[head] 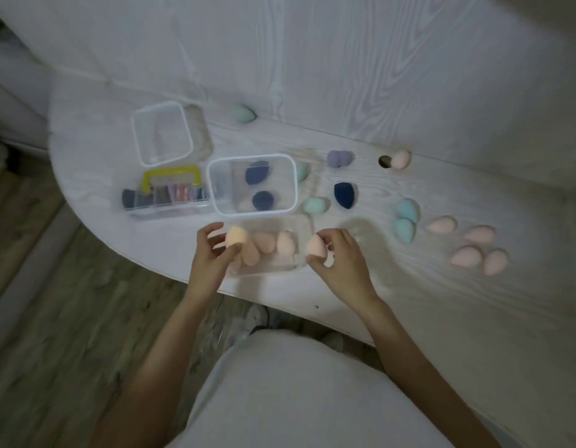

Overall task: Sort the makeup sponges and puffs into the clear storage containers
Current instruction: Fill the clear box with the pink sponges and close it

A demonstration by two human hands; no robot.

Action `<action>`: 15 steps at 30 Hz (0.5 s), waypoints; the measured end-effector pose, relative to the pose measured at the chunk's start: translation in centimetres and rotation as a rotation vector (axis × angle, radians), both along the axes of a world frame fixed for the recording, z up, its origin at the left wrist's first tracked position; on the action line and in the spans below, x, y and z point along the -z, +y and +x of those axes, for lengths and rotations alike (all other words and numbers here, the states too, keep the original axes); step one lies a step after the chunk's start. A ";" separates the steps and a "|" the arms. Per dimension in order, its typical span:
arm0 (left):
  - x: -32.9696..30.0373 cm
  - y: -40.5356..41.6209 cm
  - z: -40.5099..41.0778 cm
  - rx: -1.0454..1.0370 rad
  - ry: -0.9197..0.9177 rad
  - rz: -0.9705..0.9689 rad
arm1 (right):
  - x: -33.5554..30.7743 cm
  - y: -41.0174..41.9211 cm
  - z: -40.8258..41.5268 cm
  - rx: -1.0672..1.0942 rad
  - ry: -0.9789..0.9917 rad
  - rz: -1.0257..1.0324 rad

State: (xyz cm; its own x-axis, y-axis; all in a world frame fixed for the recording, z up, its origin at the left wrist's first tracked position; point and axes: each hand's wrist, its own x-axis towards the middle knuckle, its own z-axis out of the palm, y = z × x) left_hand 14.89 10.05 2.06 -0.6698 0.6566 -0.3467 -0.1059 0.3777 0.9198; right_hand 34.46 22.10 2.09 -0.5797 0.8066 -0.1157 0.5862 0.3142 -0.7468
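My left hand [212,253] pinches an orange sponge [235,237] over the left end of a clear container [299,234] that holds several peach sponges [267,245]. My right hand [340,257] pinches a peach sponge [315,245] at that container's right end. Behind it, a clear container with a white rim [212,176] holds two dark blue sponges [254,176]. Loose on the table lie a navy sponge [344,195], teal sponges [404,218], pink sponges [474,247], a purple sponge [338,158] and mint sponges [314,205].
An empty clear container [162,134] stands at the back left. A box with a yellow handle [170,176] holds coloured puffs [163,195]. A mint sponge [244,113] lies near the wall. A pink sponge [400,158] sits beside a hole [384,161] in the white table [442,302].
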 end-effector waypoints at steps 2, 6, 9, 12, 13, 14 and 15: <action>0.2 -0.8 -0.9 0.027 0.013 0.001 | -0.1 -0.4 -1.1 -0.031 -0.006 -0.005; 0.8 -1.5 -2.1 0.152 0.065 0.002 | -0.3 -1.0 -3.4 -0.085 -0.057 -0.044; 1.2 -1.2 -2.3 0.225 0.079 0.016 | -0.5 -1.3 -4.6 -0.178 -0.192 0.061; 1.5 -1.0 -2.3 0.253 0.061 0.032 | -0.6 -1.4 -5.3 -0.283 -0.426 0.349; 1.6 -0.9 -2.3 0.250 0.046 0.035 | -0.6 -1.4 -5.4 -0.306 -0.475 0.398; 1.7 -0.9 -2.2 0.245 0.025 0.037 | -0.6 -1.3 -5.6 -0.322 -0.515 0.413; 1.8 -0.9 -2.1 0.241 0.003 0.041 | -0.5 -1.2 -5.7 -0.335 -0.552 0.408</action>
State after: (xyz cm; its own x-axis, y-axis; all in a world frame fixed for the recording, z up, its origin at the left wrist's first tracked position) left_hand 12.76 9.11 0.26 -0.4930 0.8111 -0.3146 -0.0145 0.3539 0.9352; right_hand 28.73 20.87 2.62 -0.7454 0.6386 -0.1910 0.6655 0.7291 -0.1596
